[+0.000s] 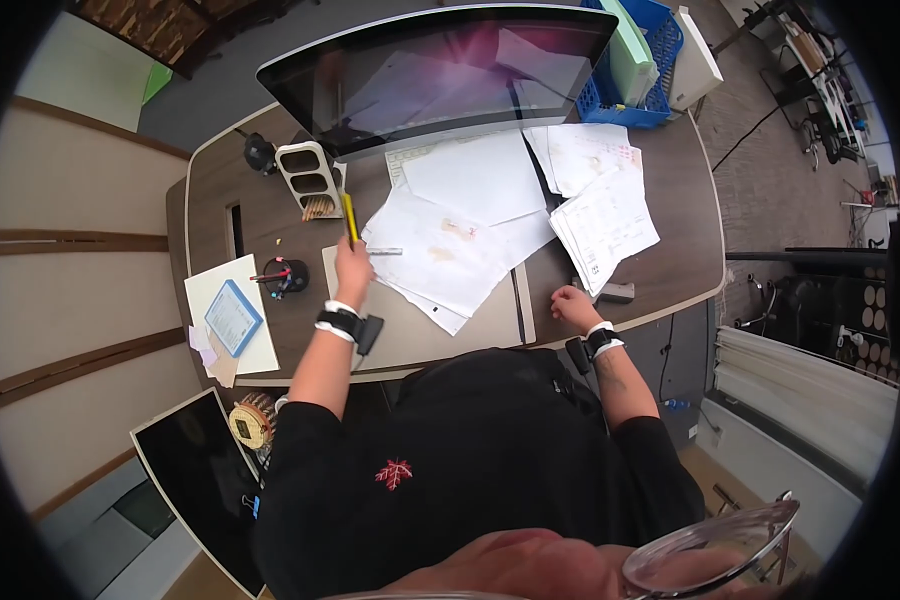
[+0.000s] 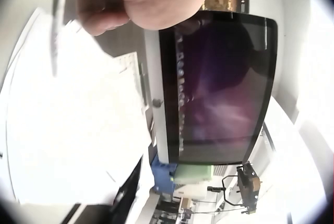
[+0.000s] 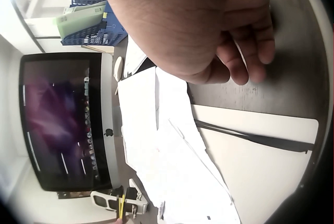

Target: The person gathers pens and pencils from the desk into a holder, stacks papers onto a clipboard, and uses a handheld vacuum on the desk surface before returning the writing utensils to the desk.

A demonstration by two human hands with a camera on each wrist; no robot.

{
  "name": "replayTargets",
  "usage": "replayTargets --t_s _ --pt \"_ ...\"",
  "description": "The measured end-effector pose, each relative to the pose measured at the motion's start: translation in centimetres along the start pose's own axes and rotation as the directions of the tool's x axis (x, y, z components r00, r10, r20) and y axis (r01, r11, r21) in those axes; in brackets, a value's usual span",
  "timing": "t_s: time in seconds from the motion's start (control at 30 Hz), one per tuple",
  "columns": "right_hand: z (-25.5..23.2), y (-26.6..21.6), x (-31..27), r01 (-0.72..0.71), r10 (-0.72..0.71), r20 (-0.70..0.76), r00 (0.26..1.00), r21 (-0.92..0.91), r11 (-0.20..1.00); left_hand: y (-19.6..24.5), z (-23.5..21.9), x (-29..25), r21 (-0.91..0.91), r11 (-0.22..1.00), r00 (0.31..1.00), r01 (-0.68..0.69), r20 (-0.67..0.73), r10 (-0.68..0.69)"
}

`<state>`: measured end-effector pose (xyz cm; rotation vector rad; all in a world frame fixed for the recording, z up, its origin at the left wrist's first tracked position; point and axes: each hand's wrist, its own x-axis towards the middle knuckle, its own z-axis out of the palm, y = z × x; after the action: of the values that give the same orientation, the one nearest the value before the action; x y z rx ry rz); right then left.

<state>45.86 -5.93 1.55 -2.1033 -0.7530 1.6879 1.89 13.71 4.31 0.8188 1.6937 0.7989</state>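
Observation:
My left hand (image 1: 352, 272) grips a slim yellow stick-like tool (image 1: 349, 215), which points up toward the monitor; its exact kind I cannot tell. Beside that hand a short silvery strip (image 1: 385, 251) lies on the left edge of the spread papers (image 1: 440, 255). In the left wrist view the curled fingers (image 2: 104, 20) show, but the tool is out of sight. At the papers' right side, my right hand (image 1: 574, 308) hovers low by the desk, its fingers (image 3: 237, 70) loosely bent around nothing. A grey object (image 1: 618, 292) lies just beyond it.
A large monitor (image 1: 440, 85) stands behind the papers. Left of them are a beige holder (image 1: 310, 180) with pencils, a black pen cup (image 1: 288, 278) and a blue-edged card (image 1: 234, 318). A second paper stack (image 1: 605, 230) lies right, below a blue basket (image 1: 625, 112).

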Motion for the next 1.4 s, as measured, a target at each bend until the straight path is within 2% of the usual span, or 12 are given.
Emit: replayTargets --t_s 0.3,0.4,0.5,0.63,0.87,1.0,1.03,1.13,1.17,1.27,1.3,1.4 --pt "-2.4 0.1 -0.3 0.011 -0.011 0.022 1.0 -0.006 1.0 0.5 7.7 -3.0 -0.005 0.997 0.979 0.073 0.193 -0.071" --pt "-3.7 1.3 -1.1 0.014 -0.014 0.0 1.0 0.025 1.0 1.1 11.7 -4.0 -0.02 0.998 0.892 0.066 0.449 -0.051" --pt "-5.4 2.4 -1.7 -0.018 0.019 -0.013 1.0 0.081 0.997 3.2 14.5 -5.2 -0.012 0.991 0.811 0.135 0.576 -0.104" --pt "-6.6 3.7 -2.2 -0.046 0.05 -0.036 0.998 0.098 0.994 2.4 16.2 -4.2 -0.089 0.991 0.844 0.104 0.535 -0.041" --pt "-6.4 3.8 -2.2 -0.048 0.055 -0.056 0.997 0.122 0.991 0.5 10.6 -1.0 -0.387 0.884 0.95 0.263 0.263 -0.168" --pt "-6.3 3.4 -1.6 -0.055 0.061 -0.075 0.995 0.086 0.995 -1.8 6.5 0.5 -0.086 0.897 0.868 0.433 0.309 -0.389" --pt "-6.3 3.4 -1.5 -0.057 0.063 -0.079 0.995 0.078 0.995 -1.3 5.9 -0.5 -0.045 0.9 0.877 0.434 0.247 -0.411" --pt "-5.8 3.6 -1.6 -0.049 0.054 -0.09 0.994 0.063 0.997 -4.9 2.9 1.3 -0.197 0.975 0.99 0.099 0.114 -0.078" --pt "-5.8 3.7 -1.6 -0.049 0.054 -0.088 0.995 0.057 0.997 -4.9 2.1 1.7 -0.262 0.961 0.996 0.092 0.023 -0.089" --pt "-5.3 3.6 -1.7 -0.044 0.047 -0.067 0.997 0.046 0.998 -4.9 -0.7 3.7 -0.146 0.989 0.991 -0.026 -0.136 0.006" --pt "-4.9 3.9 -2.0 -0.033 0.036 -0.064 0.997 0.047 0.998 -5.7 -1.7 5.5 0.044 0.989 0.953 -0.138 -0.265 0.145" --pt "-3.6 3.7 -2.4 -0.017 0.018 -0.061 0.998 0.025 1.0 -3.9 -3.3 7.8 0.45 0.854 0.81 -0.261 -0.378 0.448"
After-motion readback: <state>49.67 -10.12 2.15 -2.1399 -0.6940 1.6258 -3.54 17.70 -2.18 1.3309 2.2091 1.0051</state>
